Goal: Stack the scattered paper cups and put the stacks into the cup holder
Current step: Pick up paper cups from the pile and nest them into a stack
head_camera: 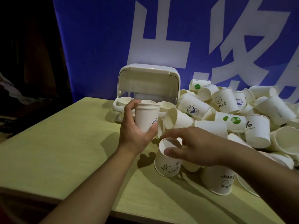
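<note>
White paper cups (229, 117) lie heaped beside the open cup holder (148, 84).

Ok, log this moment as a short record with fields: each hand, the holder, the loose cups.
left hand: left hand grips a short stack of cups, upright, rims up
right hand: right hand pinches the rim of a bear-print cup on the table
cup holder: cup holder, lid raised, cups already inside
loose cups: pile of cups heaped right of the holder
</note>
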Tool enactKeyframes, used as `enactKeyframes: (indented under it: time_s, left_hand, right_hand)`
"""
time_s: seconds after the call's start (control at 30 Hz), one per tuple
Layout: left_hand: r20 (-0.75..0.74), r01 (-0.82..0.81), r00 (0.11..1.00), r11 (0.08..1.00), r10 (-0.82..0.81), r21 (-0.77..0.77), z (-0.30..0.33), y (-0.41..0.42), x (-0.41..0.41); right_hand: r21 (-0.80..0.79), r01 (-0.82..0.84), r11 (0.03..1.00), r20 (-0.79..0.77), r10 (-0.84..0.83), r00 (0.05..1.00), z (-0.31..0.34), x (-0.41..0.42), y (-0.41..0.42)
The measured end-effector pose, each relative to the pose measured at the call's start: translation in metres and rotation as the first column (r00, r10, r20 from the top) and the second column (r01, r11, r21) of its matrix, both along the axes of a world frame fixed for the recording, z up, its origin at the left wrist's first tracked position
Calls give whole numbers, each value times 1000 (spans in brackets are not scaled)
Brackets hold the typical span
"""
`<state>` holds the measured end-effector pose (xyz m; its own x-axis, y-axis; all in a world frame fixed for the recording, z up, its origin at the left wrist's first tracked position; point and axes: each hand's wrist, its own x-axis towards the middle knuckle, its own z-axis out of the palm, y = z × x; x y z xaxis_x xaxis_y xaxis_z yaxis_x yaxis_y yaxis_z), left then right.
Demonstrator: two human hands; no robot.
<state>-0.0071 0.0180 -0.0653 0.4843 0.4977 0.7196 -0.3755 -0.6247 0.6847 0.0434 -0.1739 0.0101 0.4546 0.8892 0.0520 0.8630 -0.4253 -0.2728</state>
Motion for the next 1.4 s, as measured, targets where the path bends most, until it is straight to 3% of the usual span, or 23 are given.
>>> enactKeyframes:
  time_s: [0.17, 0.33, 0.43, 0.5, 0.57, 0.67, 0.8, 1.03, 1.13, 1.2, 1.3, 1.4]
  left_hand:
    - [12, 13, 1000, 1000, -13, -8, 0, 0, 0]
    - [-2, 8, 1000, 999, -8, -31, 1, -1, -1]
    - [47, 51, 998, 997, -48, -56, 3, -2, -4]
    - [56, 88, 995, 993, -84, -82, 3, -4, -4]
    - [35, 128, 991, 987, -125, -95, 3, -7, -5]
    - [-7, 231, 973, 972, -231, -31, 2, -15, -7]
    - [-127, 415, 902, 910, -412, -1, -4, -31, -8]
    - [-107, 420, 904, 907, -414, 39, -5, -34, -8]
    - [-73, 401, 915, 914, -396, 70, -6, -34, -7]
    - [-57, 389, 921, 919, -386, 68, -7, -34, -5]
    - [-57, 372, 927, 928, -370, 26, -8, -32, -6]
    - [-79, 364, 931, 927, -357, 87, -6, -35, -7]
  right_hand:
    - [155, -29, 988, 112, 11, 994, -8, -6, -2]
    - [77, -19, 997, 154, 7, 988, -9, -11, -2]
    - [257, 6, 966, 57, -21, 998, 10, -10, -13]
    - [466, 87, 880, 1, -99, 995, 30, -4, -24]
    - [666, 168, 727, -3, -222, 975, 48, 3, -33]
    - [794, 215, 569, -41, -303, 952, 54, 6, -32]
    - [753, 202, 627, -88, -208, 974, 30, -2, -13]
    - [596, 197, 778, -189, -103, 977, 15, -2, 0]
    - [596, 262, 759, -227, -153, 962, 23, 2, -5]
    - [597, 240, 765, -156, -183, 971, 23, 2, -12]
    - [491, 198, 849, -35, -208, 978, 18, -1, -25]
    - [407, 239, 882, 13, -267, 964, 12, -2, -49]
